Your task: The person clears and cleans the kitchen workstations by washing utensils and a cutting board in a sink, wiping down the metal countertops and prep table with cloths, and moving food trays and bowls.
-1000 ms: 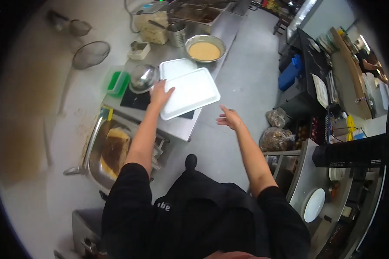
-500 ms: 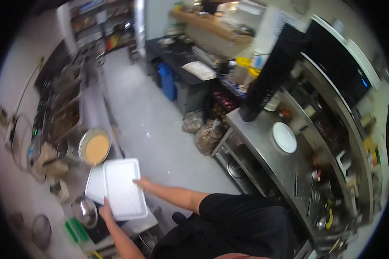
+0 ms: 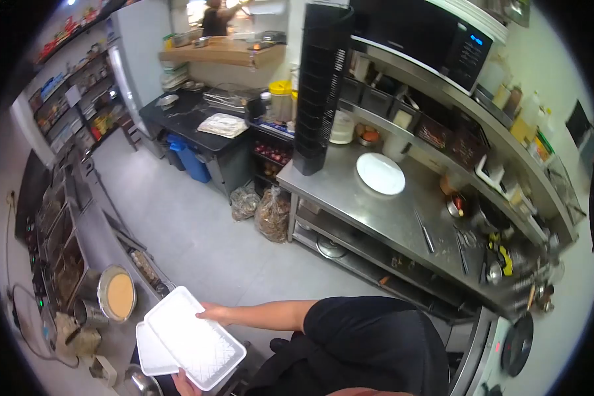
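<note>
White tray [image 3: 195, 340] is gripped at its edges by right hand [image 3: 214, 313] and left hand [image 3: 186, 384], overlapping a second tray [image 3: 153, 353] near the bowl [image 3: 103, 287], lifting or shifting seemingly in hand, a level two-handed hold being called for next.

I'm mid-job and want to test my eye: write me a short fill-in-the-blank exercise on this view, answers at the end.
1. The number of hands touching the upper tray is ____.
2. Of the left hand and the right hand, the one nearer the plate is the ____ one.
3. The plate on the steel table is coloured ____.
4. The lit display of the microwave glows ____.

Missing words: two; right; white; blue.
</note>
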The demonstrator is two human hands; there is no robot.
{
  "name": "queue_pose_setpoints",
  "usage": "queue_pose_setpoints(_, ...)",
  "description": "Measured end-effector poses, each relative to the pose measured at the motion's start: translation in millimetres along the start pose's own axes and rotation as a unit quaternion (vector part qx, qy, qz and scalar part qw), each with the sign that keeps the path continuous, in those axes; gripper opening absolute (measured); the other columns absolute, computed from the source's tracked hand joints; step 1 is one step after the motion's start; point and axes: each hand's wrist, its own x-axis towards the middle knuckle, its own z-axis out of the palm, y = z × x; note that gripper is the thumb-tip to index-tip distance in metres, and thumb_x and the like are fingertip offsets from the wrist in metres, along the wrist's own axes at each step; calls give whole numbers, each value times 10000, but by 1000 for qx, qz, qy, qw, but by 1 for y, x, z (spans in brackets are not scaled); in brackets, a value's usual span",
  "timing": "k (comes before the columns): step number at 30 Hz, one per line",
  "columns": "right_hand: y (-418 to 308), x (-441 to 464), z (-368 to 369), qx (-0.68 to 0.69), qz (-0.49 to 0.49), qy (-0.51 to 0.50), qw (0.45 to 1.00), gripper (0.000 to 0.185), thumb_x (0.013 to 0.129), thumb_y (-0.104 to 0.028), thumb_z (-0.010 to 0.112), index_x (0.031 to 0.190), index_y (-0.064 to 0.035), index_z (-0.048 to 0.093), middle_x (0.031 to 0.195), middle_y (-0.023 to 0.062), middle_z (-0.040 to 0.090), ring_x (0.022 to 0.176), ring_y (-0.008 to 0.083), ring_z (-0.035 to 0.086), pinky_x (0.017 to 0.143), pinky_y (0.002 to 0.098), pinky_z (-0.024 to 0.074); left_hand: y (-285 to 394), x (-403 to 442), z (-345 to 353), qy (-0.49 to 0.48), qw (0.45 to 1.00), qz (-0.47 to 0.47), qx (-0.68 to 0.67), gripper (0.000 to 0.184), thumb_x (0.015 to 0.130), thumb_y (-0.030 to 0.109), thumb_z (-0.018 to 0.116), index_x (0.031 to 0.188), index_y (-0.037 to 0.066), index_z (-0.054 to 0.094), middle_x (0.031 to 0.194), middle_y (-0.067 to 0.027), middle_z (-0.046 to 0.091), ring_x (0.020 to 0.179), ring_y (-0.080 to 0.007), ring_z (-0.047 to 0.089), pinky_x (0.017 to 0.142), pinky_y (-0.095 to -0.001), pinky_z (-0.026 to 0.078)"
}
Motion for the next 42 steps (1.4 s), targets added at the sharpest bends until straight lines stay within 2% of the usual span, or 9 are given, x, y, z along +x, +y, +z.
queue_pose_setpoints(4, -38, -58, -25, 80, 70, -56, 993, 481, 922, -184, 500, 1340, -13, 333, 1267, 144, 467, 1176, 249, 448, 970, 394, 396, -25, -28, 63, 11, 978, 175, 113, 632, 847, -7, 496, 1397, 33, 185, 1358, -221, 374, 1215, -321, 417, 1021, -424, 329)
queue_pose_setpoints(6, -52, -78, -45, 96, 19, -62, 993, 459, 936, -201, 477, 1340, -30, 342, 1274, 126, 466, 1192, 230, 434, 979, 411, 389, -28, -26, 92, -2, 951, 246, 189, 633, 854, -10, 503, 1402, 12, 186, 1336, -200, 413, 1210, -279, 426, 1019, -375, 319)
queue_pose_setpoints(10, -88, -114, -98, -16, 3, 106, 994, 462, 937, -260, 487, 1342, -76, 359, 1249, 90, 501, 1146, 213, 475, 960, 428, 395, -29, -12, 181, -89, 922, 269, 263, 606, 852, -16, 525, 1389, -18, 244, 1291, -176, 465, 1148, -221, 483, 976, -317, 362)
queue_pose_setpoints(12, -126, -149, -123, -65, -30, 146, 987, 484, 930, -311, 497, 1347, -110, 357, 1256, 70, 501, 1135, 211, 484, 961, 409, 391, -29, -11, 239, -136, 920, 220, 293, 591, 848, -30, 516, 1378, -29, 253, 1316, -162, 441, 1165, -221, 476, 984, -319, 364)
queue_pose_setpoints(18, -192, -232, -204, 181, -254, 53, 949, 457, 931, -303, 476, 1315, -74, 381, 1286, 78, 494, 1181, 242, 469, 1030, 423, 341, -72, -12, 395, -247, 913, 196, 261, 557, 785, -22, 632, 1292, -28, 402, 1221, -130, 525, 1090, -191, 515, 949, -309, 405)
queue_pose_setpoints(27, -249, -342, -252, 267, -262, 152, 915, 550, 919, -345, 480, 1353, -41, 332, 1344, 125, 439, 1216, 291, 439, 1029, 449, 333, -162, -11, 529, -396, 865, 82, 297, 495, 932, 218, 518, 1361, 21, 369, 1215, -99, 536, 1066, -147, 519, 911, -279, 413)
queue_pose_setpoints(33, -287, -393, -282, 365, -360, 208, 833, 524, 908, -355, 502, 1307, -31, 404, 1316, 140, 465, 1187, 303, 455, 1019, 424, 342, -196, -72, 560, -547, 835, -60, 0, 589, 910, 147, 548, 1416, 52, 260, 1278, -133, 473, 1113, -189, 505, 949, -297, 387)
queue_pose_setpoints(35, -303, -406, -285, 352, -428, 213, 805, 489, 906, -399, 500, 1242, -45, 467, 1214, 129, 546, 1120, 289, 513, 969, 432, 398, -217, -91, 568, -552, 806, 154, 145, 579, 885, 85, 573, 1392, 33, 299, 1254, -141, 482, 1139, -184, 486, 953, -296, 384)
queue_pose_setpoints(42, -372, -492, -260, 267, -585, 250, 724, 501, 919, -408, 484, 1259, -42, 452, 1211, 124, 539, 1090, 258, 526, 952, 398, 415, -226, -100, 638, -563, 712, 289, 304, 248, 862, 56, 605, 1065, -58, 521, 881, -76, 621, 786, -97, 570, 723, -236, 463)
